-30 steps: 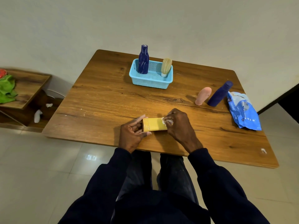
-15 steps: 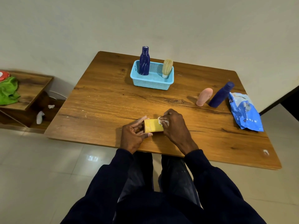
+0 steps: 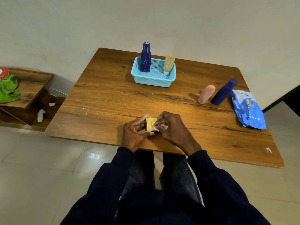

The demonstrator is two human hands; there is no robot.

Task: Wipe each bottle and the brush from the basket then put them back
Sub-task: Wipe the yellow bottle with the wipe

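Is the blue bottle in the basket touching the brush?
Apart. The head view shows bare basket mesh between the blue bottle on the left and the brush on the right.

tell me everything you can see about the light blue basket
The light blue basket is a rectangular tub, plastic by its look, with perforated mesh walls and a solid rim. It sits upright on the far part of the wooden table. Inside, a dark blue bottle stands at its left end and a brush at its right, bristles up.
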